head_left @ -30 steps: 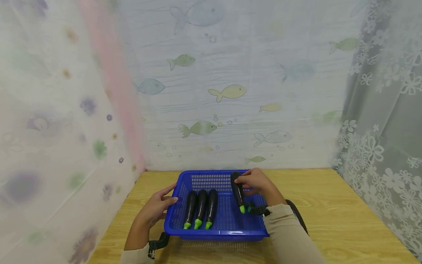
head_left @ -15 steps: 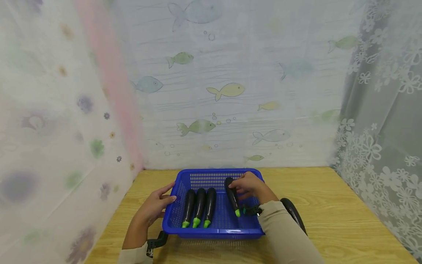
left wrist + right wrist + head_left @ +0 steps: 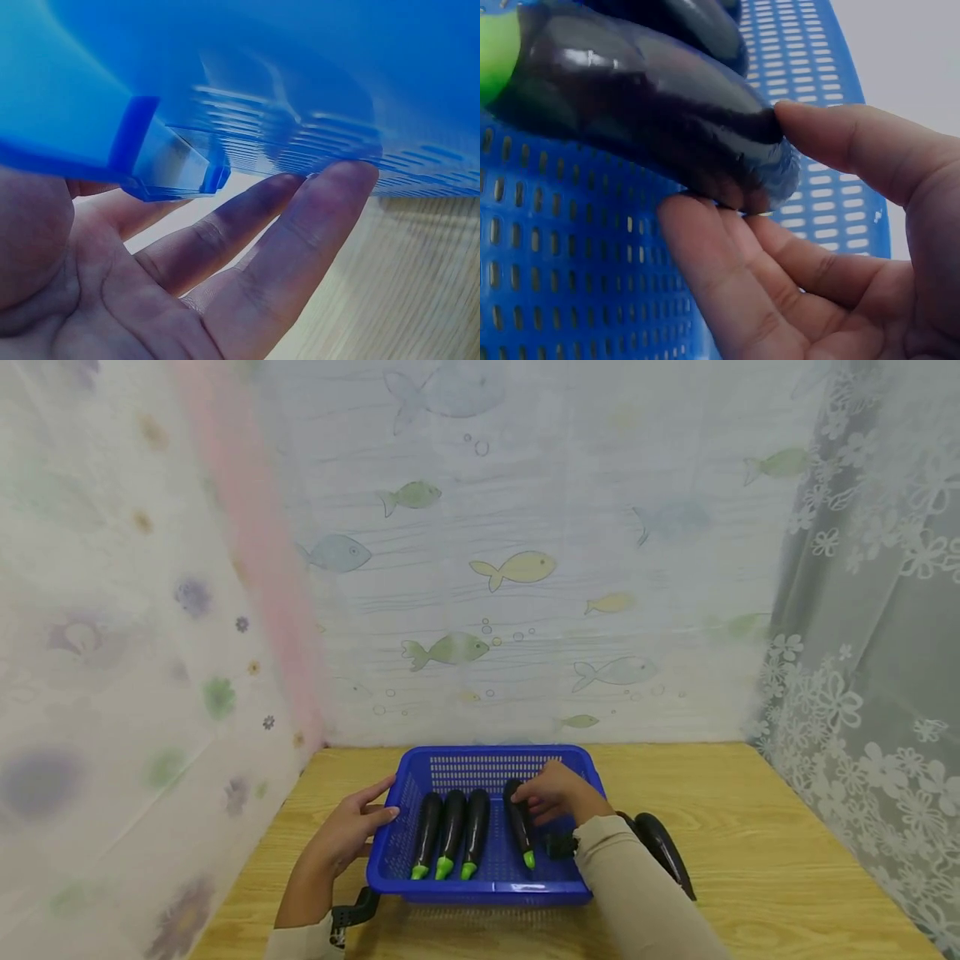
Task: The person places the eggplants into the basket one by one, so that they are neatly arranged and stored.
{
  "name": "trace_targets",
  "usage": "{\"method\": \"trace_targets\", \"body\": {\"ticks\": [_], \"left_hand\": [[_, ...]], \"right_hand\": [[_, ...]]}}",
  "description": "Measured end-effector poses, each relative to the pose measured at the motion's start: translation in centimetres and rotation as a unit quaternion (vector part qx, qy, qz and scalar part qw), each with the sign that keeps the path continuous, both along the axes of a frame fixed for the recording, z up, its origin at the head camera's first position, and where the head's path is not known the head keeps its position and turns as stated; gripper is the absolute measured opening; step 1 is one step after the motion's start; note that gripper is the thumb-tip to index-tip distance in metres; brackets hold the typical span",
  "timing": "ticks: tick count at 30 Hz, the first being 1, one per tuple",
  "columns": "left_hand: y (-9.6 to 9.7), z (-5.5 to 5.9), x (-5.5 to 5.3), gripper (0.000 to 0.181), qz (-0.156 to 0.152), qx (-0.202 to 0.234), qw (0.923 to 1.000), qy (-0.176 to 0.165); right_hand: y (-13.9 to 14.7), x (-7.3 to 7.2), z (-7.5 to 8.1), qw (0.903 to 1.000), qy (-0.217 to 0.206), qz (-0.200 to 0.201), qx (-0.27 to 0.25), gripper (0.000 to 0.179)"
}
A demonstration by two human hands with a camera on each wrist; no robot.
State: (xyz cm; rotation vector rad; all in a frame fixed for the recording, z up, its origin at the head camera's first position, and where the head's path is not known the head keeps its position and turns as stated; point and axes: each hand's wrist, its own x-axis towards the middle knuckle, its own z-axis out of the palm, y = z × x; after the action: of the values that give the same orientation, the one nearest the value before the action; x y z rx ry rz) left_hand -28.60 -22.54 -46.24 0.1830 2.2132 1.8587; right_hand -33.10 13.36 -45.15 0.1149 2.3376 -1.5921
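A dark purple eggplant with a green stem end is pinched by my right hand inside the blue plastic basket. In the right wrist view, thumb and fingers hold the rounded end of this eggplant, close over the slotted basket floor. Three more eggplants lie side by side in the basket's left half, green ends toward me. My left hand grips the basket's left side, thumb at the rim. From the left wrist, its fingers show against the outside of the basket wall.
On the wooden table, right of the basket, at least one further eggplant lies partly behind my right sleeve. A fish-patterned curtain hangs at the table's back edge, with other curtains at both sides.
My right hand has moved left and down into the basket with the eggplant, nearer the three lying there. More of the table eggplant at right shows. The left hand stays at the basket's side.
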Motion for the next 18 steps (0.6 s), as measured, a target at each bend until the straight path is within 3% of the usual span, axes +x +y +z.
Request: {"method": "trace_targets", "body": {"ticks": [8,18], "left_hand": [[-0.1,-0.06,-0.05,0.069,0.001,0.004,1.0,0.002],[0.0,-0.04,0.09,0.069,-0.002,0.003,1.0,-0.001]], "right_hand": [[-0.59,-0.33,-0.08,0.9998,-0.012,0.008,-0.016,0.043],[-0.84,-0.29,-0.3,0.9999,-0.012,0.012,0.0,0.042]]}}
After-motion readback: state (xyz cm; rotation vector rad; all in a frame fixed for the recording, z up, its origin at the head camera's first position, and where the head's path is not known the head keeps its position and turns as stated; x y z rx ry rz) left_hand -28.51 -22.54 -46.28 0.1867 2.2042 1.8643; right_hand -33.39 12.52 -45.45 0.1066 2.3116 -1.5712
